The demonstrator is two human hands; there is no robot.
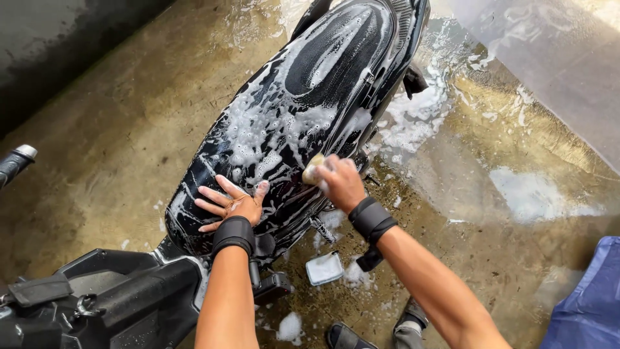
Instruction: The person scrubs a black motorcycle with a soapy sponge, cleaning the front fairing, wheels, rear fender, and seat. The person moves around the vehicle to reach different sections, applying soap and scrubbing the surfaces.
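A black scooter seat (303, 84) covered in white soap suds runs from the lower left to the top centre. My left hand (231, 203) lies flat with fingers spread on the front end of the seat. My right hand (339, 183) grips a yellowish sponge (312, 170) and presses it against the right side of the seat. Both wrists wear black straps.
Wet concrete floor (129, 142) with foam patches (413, 116) surrounds the scooter. A handlebar grip (16, 161) shows at the left edge. The scooter's footboard (116, 297) is at the bottom left. A sandalled foot (345, 337) and blue plastic fabric (591, 297) sit at the bottom right.
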